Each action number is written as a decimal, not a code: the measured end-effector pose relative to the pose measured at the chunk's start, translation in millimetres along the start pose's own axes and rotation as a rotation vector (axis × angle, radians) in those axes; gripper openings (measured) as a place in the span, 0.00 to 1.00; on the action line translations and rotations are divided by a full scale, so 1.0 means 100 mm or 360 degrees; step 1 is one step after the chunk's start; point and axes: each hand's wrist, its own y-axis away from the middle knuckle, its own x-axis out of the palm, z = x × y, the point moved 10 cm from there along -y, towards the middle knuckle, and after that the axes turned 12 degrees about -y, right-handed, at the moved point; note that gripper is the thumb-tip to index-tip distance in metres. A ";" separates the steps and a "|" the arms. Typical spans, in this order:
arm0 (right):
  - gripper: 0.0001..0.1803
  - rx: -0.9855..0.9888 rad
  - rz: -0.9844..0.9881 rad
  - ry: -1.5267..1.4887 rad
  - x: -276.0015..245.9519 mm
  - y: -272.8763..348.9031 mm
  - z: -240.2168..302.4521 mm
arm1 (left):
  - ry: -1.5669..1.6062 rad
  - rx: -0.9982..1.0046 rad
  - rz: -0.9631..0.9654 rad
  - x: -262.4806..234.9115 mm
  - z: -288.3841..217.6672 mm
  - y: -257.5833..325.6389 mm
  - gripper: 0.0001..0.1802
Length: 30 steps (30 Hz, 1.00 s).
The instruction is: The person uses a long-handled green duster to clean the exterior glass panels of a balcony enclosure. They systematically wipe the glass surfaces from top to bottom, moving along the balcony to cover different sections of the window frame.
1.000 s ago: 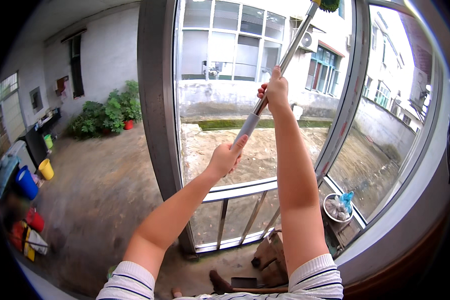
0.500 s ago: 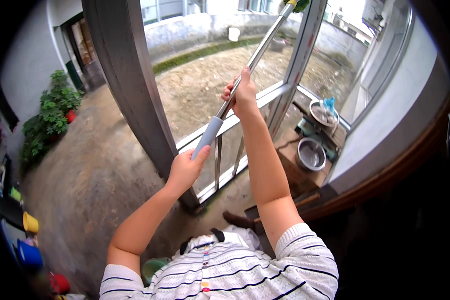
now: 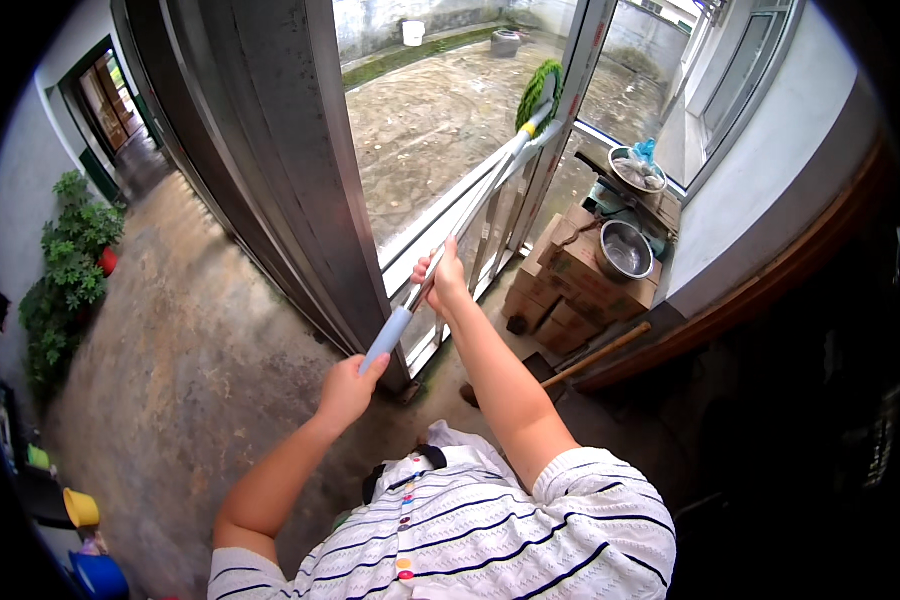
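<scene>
A long-handled mop slants from lower left to upper right, with a metal pole [image 3: 482,196] and a fluffy green head [image 3: 541,95]. My left hand [image 3: 350,388] is wrapped round the low end of its grey-blue grip [image 3: 385,338]. Farther up, my right hand [image 3: 442,278] closes round the pole just above that grip. The green head is at the glass window [image 3: 420,130], beside an upright metal frame bar [image 3: 580,70]. Whether it presses on the pane is hard to tell.
A thick grey post [image 3: 310,170] stands left of the window. To the right, a metal bowl [image 3: 625,250] rests on cardboard boxes [image 3: 570,285], with another bowl [image 3: 637,170] behind. A wooden stick [image 3: 600,353] leans below. Potted plants [image 3: 70,270] and buckets [image 3: 82,508] line the left side.
Both hands have come down and slightly left, pulling the mop lower. Its green head, earlier mostly cut off at the top edge, now shows fully. The view has shifted too.
</scene>
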 end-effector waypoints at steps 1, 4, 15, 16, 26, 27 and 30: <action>0.25 0.0047 -0.0008 -0.0048 -0.08 0.03 -0.11 | -0.0059 -0.0024 0.0006 -0.01 0.08 0.04 0.29; 0.26 0.0170 0.0142 -0.0058 -0.15 0.15 -0.37 | -0.0021 -0.0087 0.0013 0.04 0.46 0.08 0.29; 0.22 -0.0535 -0.0480 0.1432 -0.12 -0.29 0.31 | -0.0088 -0.0035 0.0256 -0.23 0.92 -0.05 0.33; 0.21 -0.0578 -0.0493 0.1452 -0.12 -0.30 0.26 | -0.0067 -0.0006 0.0264 -0.29 0.98 -0.06 0.34; 0.18 -0.0615 -0.0631 0.1497 0.16 0.53 -0.59 | 0.0269 0.0063 0.0827 -0.85 1.53 0.75 0.26; 0.18 -0.0618 -0.0606 0.1461 0.19 0.58 -0.71 | 0.0306 0.0101 0.0870 -0.92 1.54 0.84 0.24; 0.18 -0.0551 -0.0420 0.1510 0.36 0.75 -0.96 | 0.0485 0.0194 0.1014 -1.09 1.57 1.11 0.23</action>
